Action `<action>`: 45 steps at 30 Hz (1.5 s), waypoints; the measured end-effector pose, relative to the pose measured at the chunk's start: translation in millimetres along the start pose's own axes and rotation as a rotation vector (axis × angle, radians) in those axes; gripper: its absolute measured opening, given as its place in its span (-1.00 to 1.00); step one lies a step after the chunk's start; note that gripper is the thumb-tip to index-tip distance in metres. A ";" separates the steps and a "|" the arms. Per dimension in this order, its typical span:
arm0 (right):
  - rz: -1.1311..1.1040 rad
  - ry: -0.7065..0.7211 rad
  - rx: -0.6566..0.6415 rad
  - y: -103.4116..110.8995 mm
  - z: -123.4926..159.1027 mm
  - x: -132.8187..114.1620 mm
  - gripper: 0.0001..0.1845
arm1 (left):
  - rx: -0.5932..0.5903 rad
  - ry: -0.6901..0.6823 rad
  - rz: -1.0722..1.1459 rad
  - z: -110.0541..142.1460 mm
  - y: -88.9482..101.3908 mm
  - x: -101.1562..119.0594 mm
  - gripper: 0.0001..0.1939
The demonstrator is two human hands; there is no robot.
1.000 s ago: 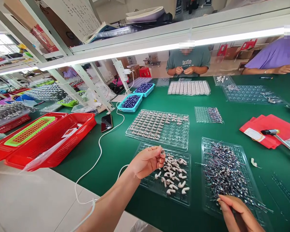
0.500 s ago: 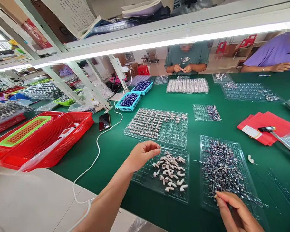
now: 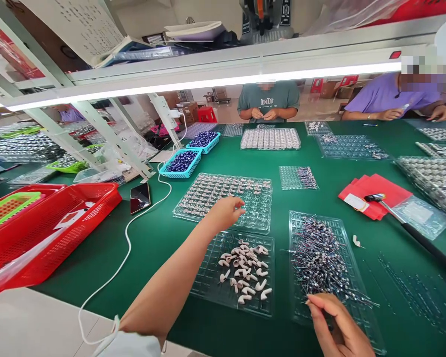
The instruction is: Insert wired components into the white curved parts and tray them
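Left hand [image 3: 226, 214]: reaches over the round-pocketed tray [image 3: 258, 215], fingers loosely curled; whether they grasp anything cannot be told
Right hand [image 3: 338, 322]: thumb and forefinger tips pinched together at the near part of the wired heap [image 3: 315, 253]; anything between them is too small to tell
Round-pocketed tray: thin, glossy clear plastic, moulded with rows of round cups, filled on the left and along the far side with small pale pieces [image 3: 196, 193]
White bent pieces [image 3: 260, 285]: matt, smooth, elbow-shaped, some with hollow round ends and fine wires, scattered loose on the grid tray [image 3: 210, 277], nearer the wearer
Wired heap: a tangle of thin dark wires with small shiny silvery tips, spread on the long clear tray [image 3: 353, 277]; one stray white piece [image 3: 356, 241] lies just right of it
Table [image 3: 134, 272]: flat, smooth, deep green
Left side: red perforated plastic basket [image 3: 104, 203], black glossy phone [image 3: 140, 198], and white cable [image 3: 127, 238] looping past it to run beside the left forearm
Far side: turquoise baskets [image 3: 188, 173] of dark blue beads, more clear trays, two seated people
Right side: red pouches [image 3: 379, 188], with a black-handled tool [image 3: 427, 245] lying partly over them
Overhead: white metal shelf with a bright tube light [image 3: 208, 84] crossing the view, partly blocking the people beyond
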State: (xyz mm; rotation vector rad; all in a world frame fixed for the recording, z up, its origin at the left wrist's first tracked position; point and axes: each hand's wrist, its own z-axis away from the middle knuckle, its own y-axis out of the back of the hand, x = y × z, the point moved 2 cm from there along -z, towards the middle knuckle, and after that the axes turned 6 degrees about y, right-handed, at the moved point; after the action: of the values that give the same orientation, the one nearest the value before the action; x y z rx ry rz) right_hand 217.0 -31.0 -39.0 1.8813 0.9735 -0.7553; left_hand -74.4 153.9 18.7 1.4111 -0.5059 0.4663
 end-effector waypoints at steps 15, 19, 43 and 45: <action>-0.098 0.152 -0.051 -8.4 0.5 -8.4 -0.84 | 0.046 -0.094 -0.249 -121.4 -60.7 2.8 -0.73; -0.114 0.131 -0.082 -9.6 1.7 -9.8 -0.80 | 0.095 -0.143 -0.211 -121.5 -59.4 4.8 -0.85; 0.135 0.180 -0.672 155.0 -175.6 -55.0 -0.63 | -0.024 -0.198 0.416 49.7 -28.7 65.4 -0.61; 0.076 0.181 -0.594 165.3 -165.8 -60.7 -0.67 | -0.064 -0.171 0.469 52.8 -33.8 57.4 -0.64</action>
State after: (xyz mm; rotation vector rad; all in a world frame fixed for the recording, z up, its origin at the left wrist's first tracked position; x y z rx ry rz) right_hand 346.5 43.1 151.4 1.4642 1.0865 -0.2102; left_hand -11.1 98.3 30.1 1.2739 -0.9917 0.6999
